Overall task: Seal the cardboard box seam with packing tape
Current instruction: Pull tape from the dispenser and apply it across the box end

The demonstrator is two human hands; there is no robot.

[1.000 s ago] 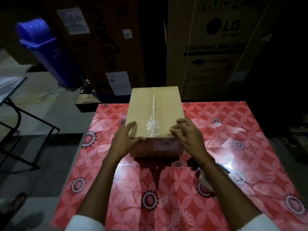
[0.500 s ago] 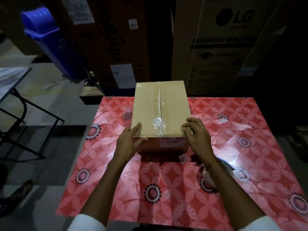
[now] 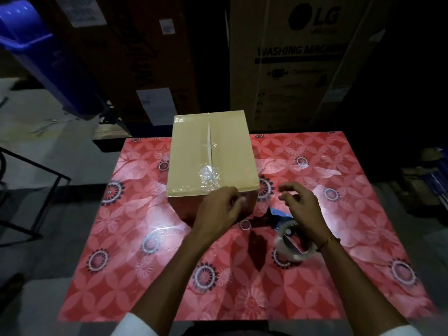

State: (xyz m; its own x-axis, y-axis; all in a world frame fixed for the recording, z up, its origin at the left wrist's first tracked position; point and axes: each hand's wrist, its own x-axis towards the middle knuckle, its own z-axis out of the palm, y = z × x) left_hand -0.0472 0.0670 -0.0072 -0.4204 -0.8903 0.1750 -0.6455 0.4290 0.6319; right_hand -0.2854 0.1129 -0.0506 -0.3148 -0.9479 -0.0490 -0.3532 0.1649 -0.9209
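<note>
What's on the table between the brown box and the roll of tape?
In the head view, the tape dispenser's blue end lies between the brown cardboard box and clear tape roll.

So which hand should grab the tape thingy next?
Probably the right hand: it hovers empty right above the tape dispenser. The left hand is at the box's front edge.

box (image 3: pixel 189 154): plain tan, clear glossy tape (image 3: pixel 209 175) on its seam | cloth (image 3: pixel 145 238) under box: red-pink, pale petal lattice, dark-ringed white rosettes | dispenser (image 3: pixel 278 214) right of box: blue, clear-whitish roll | bin (image 3: pixel 36 57) far left of box: blue | sleeves (image 3: pixel 135 326): white
</note>
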